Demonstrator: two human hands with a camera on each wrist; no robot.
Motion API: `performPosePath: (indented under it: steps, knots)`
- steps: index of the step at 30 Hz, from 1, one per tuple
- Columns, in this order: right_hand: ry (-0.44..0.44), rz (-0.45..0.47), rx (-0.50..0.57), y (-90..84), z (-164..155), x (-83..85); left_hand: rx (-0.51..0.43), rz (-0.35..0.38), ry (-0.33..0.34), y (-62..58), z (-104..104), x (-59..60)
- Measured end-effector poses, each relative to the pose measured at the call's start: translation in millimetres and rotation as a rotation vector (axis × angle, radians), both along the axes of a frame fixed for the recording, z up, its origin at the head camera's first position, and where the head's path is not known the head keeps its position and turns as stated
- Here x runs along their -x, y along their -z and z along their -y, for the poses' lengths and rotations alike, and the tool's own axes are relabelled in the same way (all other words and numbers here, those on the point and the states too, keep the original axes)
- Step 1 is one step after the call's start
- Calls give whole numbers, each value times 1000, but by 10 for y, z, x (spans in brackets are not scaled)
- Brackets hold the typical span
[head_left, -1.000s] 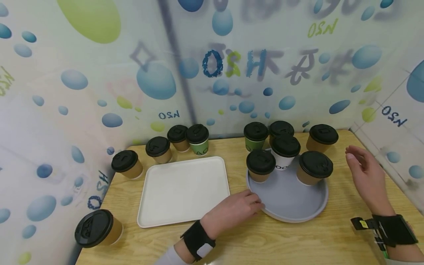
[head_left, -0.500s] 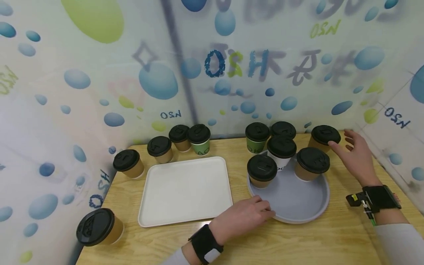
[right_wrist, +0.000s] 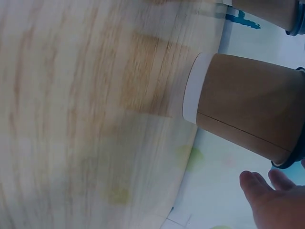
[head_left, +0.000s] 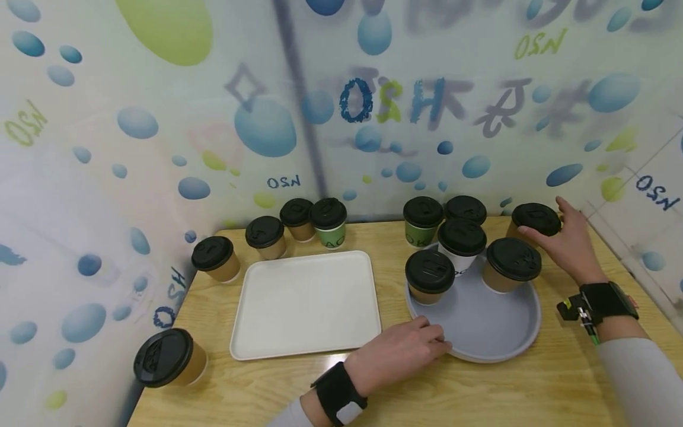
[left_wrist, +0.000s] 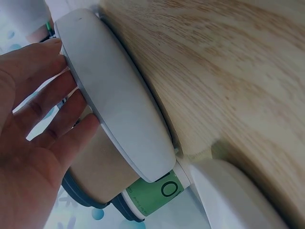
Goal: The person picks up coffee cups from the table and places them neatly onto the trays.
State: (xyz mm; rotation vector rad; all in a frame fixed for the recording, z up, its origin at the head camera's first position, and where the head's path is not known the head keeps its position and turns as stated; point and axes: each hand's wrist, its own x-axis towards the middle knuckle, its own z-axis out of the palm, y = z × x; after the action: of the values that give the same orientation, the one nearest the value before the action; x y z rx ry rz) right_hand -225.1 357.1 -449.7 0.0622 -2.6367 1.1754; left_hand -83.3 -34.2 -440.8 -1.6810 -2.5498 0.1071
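Observation:
My left hand [head_left: 402, 350] is at the near-left rim of a round grey tray [head_left: 488, 341]; in the left wrist view its fingertips touch the tray's edge [left_wrist: 119, 100]. On that tray stand black-lidded paper cups: a brown cup [head_left: 428, 281], a white cup [head_left: 460, 240] and a larger brown cup [head_left: 511, 270]. At the back right, my right hand [head_left: 573, 246] is spread around the lid of another brown cup [head_left: 535, 219], thumb in front and fingers behind. In the right wrist view that cup [right_wrist: 248, 105] stands upright on the table, with fingertips beside its lid.
A white rectangular tray [head_left: 306, 308] lies left of the round one. Several lidded cups stand behind and beside it, including a green cup [head_left: 329, 222] and a brown cup [head_left: 173, 359] at the front left. Another green cup [head_left: 421, 222] stands near the back wall [head_left: 373, 166].
My right hand has moved up and left, from beside the trays to the back-right cup. My left hand has stayed by the round tray's rim, shifting slightly right along it.

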Motion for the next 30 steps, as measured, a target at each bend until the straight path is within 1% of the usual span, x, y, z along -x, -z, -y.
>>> performPosePath:
  steps: [5, 11, 20, 26, 30]
  knots:
    - [0, 15, -15, 10, 22, 53, -8, 4, 0, 11, -1, 1]
    - [-6, 27, -8, 45, 53, 103, -18, 12, -2, 9, 0, -4]
    - [0, 32, -18, 78, 61, 122, -18, 23, -6, -3, -1, -12]
    - [15, 23, -3, 13, 20, 77, -24, 26, -9, -7, -3, -13]
    - [50, 0, 5, -79, -28, -13, -26, 20, -6, -11, 1, -3]
